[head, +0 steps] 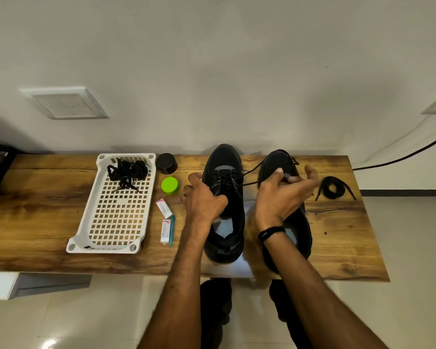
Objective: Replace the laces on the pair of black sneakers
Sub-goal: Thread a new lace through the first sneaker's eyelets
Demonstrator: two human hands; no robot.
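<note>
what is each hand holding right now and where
Left hand grips the left sneaker at its side; right hand pinches lace or tongue atop the right sneaker.

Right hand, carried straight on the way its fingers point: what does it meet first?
Probably the coiled black lace on the table beyond the right sneaker; the right hand may sit high enough to pass over it.

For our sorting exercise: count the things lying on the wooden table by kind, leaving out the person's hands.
Black sneakers: 2
White basket: 1
Loose black lace bundles: 2
Round containers: 2
Small cartons: 2
Teal pen-like stick: 1
Total: 10
</note>
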